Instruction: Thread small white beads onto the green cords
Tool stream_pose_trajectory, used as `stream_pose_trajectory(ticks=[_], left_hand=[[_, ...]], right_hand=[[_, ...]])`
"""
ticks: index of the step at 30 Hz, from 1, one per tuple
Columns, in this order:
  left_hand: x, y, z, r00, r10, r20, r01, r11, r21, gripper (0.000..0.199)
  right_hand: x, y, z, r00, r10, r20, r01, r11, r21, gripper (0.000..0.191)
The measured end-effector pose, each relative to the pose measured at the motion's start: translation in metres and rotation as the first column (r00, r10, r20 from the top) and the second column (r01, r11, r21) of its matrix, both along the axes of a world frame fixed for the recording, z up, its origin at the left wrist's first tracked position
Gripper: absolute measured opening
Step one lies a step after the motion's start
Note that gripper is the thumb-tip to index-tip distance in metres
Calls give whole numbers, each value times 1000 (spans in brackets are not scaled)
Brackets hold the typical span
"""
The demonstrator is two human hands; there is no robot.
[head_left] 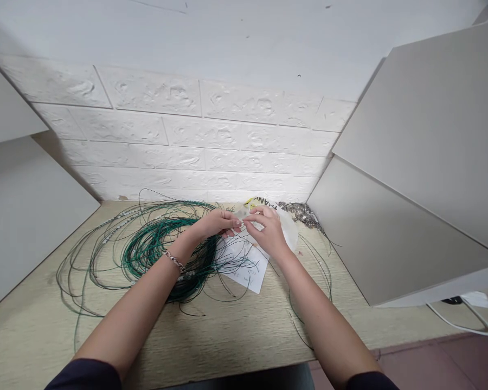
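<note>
My left hand [223, 223] and my right hand [265, 227] meet fingertip to fingertip above the back of the table. Both pinch at a tiny pale piece between them, too small to name. Beneath and to the left of my left hand lies a big coil of thin green and black wires [146, 246], with small white pieces [124, 214] strung along some strands. Loose wire ends [239, 264] fan out under my hands across a sheet of paper with handwriting [250, 279]. Behind my right hand is a crumpled clear plastic bag [288, 230] with yellow and black print.
A heap of small metal pieces [303, 213] lies against the wall at the back right. Pale panels [423, 227] flank the wooden table [211, 346] on both sides. Stray wires [329, 276] curve near my right forearm. White cables [451, 325] hang at far right.
</note>
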State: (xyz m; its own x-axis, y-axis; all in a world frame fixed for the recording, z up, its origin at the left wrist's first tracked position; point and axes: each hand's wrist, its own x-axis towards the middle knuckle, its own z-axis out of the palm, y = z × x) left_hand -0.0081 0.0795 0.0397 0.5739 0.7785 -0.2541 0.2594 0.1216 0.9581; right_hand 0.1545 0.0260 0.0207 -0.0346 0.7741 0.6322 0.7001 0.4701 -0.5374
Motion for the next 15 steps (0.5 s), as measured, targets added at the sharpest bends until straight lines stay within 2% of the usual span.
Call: stream_pose_trajectory(ticks=[5,15], left_hand=[[0,1,-1,1000,-4,-2,4,1000,-12,32],[1,3,-4,1000,-22,6,22,1000,1,27]], right_hand=[[-1,-1,1,997,-52,52,53,998,-31,10],[0,3,-2,996,49,71,-42,995,-87,11]])
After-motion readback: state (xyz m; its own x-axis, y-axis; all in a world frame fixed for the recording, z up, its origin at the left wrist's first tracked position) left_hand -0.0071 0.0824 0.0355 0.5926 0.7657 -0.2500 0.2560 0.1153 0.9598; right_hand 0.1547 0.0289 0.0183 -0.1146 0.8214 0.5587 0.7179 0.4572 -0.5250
